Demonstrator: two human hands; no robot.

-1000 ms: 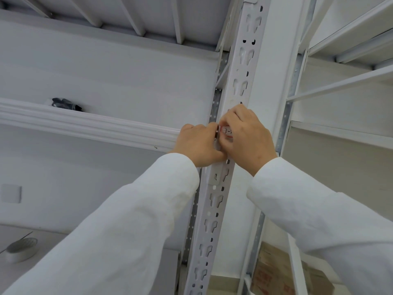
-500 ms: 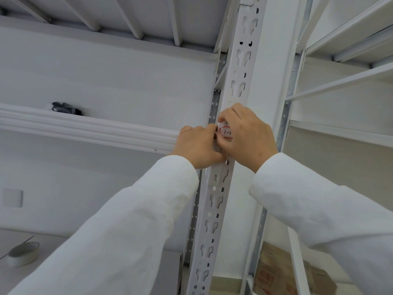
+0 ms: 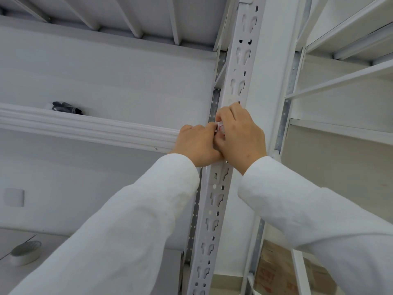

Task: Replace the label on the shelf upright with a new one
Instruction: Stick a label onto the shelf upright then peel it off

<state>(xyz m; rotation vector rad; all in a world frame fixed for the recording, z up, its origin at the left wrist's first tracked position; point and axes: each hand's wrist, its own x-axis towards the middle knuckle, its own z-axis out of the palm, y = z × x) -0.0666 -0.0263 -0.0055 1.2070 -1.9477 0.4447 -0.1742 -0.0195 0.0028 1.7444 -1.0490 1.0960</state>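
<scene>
Pressing together on the white perforated steel shelf upright (image 3: 214, 201), the left hand (image 3: 196, 143) and right hand (image 3: 240, 137) meet over a small white paper label with red markings (image 3: 221, 129). Only a sliver of that label shows between the fingers, so its writing cannot be read. Both hands are curled narrow, fingertips on the label against the upright. A brown cardboard box with red printing (image 3: 270, 271), unreadable, sits low on the right; a grey tape roll (image 3: 25, 252) lies lower left.
</scene>
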